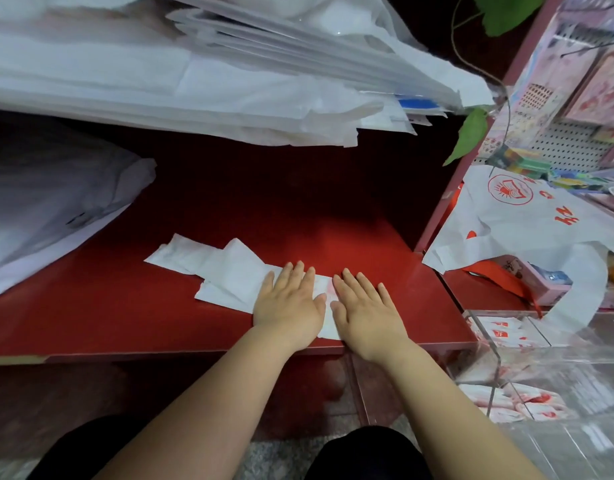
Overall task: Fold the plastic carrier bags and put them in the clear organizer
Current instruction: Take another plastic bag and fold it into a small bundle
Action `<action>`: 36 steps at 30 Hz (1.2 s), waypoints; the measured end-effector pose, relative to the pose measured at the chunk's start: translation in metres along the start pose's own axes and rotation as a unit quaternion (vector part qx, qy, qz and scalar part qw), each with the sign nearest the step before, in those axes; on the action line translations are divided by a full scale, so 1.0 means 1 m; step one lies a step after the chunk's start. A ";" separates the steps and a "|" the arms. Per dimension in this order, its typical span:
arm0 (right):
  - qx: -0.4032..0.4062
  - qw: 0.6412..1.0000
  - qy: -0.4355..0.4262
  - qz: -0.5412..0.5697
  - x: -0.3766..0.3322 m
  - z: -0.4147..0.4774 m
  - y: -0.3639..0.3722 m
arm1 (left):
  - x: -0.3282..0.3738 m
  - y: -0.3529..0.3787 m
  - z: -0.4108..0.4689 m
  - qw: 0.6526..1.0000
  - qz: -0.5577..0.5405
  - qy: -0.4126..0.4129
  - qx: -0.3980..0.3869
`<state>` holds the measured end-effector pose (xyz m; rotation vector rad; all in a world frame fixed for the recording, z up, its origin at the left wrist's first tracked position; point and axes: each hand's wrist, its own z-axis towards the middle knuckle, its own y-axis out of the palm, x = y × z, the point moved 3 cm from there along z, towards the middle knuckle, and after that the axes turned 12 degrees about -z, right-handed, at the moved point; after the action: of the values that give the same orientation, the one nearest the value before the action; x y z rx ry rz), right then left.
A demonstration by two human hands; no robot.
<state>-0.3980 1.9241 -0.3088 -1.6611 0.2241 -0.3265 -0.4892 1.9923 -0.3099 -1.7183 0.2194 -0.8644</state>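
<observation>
Seemingly, bag (229, 277) lies under left grip (289, 301), right grip (365, 304).

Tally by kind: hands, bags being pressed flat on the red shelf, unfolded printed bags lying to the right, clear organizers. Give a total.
Hands: 2, the left hand and the right hand
Pressed bag: 1
Unfolded printed bag: 1
Clear organizer: 1
Total: 5
</observation>
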 end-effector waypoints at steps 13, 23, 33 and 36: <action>-0.018 1.000 0.005 -0.001 -0.003 -0.002 -0.005 | -0.094 -0.042 -0.060 0.985 0.032 -0.165 0.050; -0.002 0.999 0.004 0.046 -0.002 -0.004 -0.007 | -0.030 -0.049 -0.046 0.957 -0.040 0.105 0.268; 0.027 0.998 0.006 0.057 0.000 -0.003 -0.006 | -0.016 -0.007 -0.007 1.000 0.006 0.003 0.003; 0.035 0.998 0.008 0.053 0.001 -0.002 -0.006 | -0.040 -0.015 -0.020 1.000 0.016 -0.022 0.009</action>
<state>-0.3982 1.9227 -0.3029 -1.5711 0.3079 -0.2644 -0.5346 2.0039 -0.3118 -1.7115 0.2088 -0.8011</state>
